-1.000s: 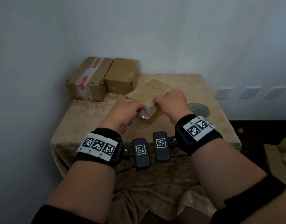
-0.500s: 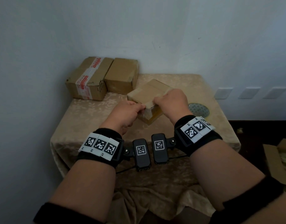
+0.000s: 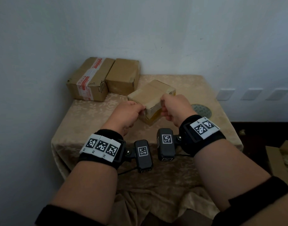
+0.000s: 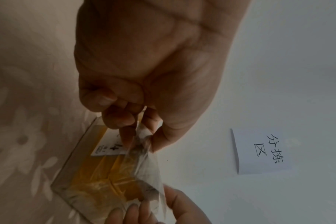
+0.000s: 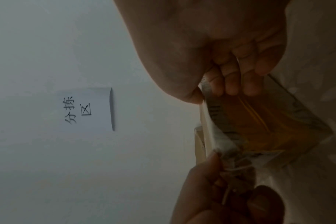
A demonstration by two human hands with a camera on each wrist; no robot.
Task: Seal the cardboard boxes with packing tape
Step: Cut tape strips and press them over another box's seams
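A small cardboard box [image 3: 149, 93] sits mid-table, its near face [image 4: 98, 178] bearing yellow tape and a white label. A strip of clear packing tape [image 4: 146, 174] stretches along the box's near top edge between my hands. My left hand [image 3: 140, 110] pinches the crumpled left end of the strip [image 4: 142, 137] between thumb and fingers. My right hand [image 3: 163, 105] pinches the other end [image 5: 205, 91], thumb above and fingers [image 5: 230, 86] against the near face. The same tape [image 5: 217, 125] looks wrinkled in the right wrist view.
Two closed cardboard boxes [image 3: 89, 80] [image 3: 123, 75] stand at the back left against the wall. A round patterned disc [image 3: 202, 110] lies right of the small box. An open carton [image 3: 283, 159] is on the floor at right. A paper note [image 4: 259, 151] hangs on the wall.
My hands have drawn slightly apart: the right hand shifted right along the box edge and its wrist rose, showing more of the near face. The box stayed put.
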